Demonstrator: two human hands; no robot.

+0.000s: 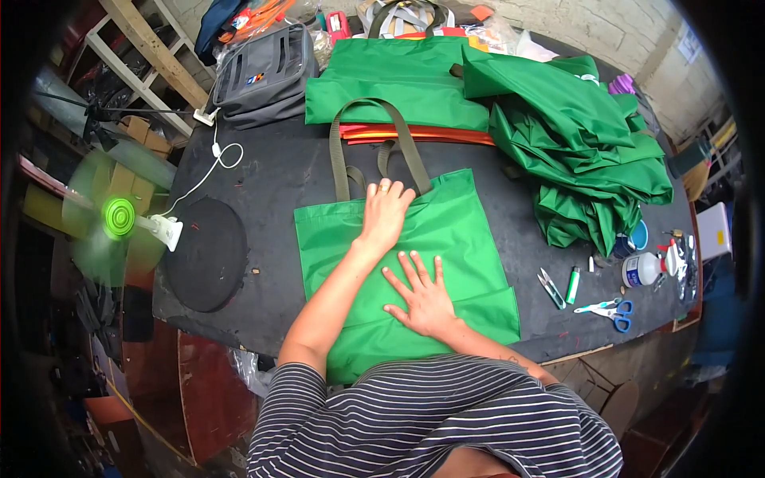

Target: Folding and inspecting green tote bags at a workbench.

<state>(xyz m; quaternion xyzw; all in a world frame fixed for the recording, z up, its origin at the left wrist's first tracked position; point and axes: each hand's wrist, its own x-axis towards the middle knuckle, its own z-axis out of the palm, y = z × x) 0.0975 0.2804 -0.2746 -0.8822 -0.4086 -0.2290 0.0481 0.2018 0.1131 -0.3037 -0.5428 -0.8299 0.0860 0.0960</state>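
left hand (386, 213) — flat, fingers closed together, near olive handles (374, 143); right hand (422, 295) — splayed flat, holding nothing; both pressing green tote bag (470, 239)

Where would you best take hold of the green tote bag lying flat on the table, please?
Probably by the olive strap handles, from the table's far side: they loop clear of the green tote bag onto the black table, while the left hand and right hand press the body flat.

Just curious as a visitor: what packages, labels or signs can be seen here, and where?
White bottle: right table edge, round, blue label.
Grey bag: far left of table, small coloured patch.
Paper sign: on the wall, upper right, pale, rectangular.
No screens.
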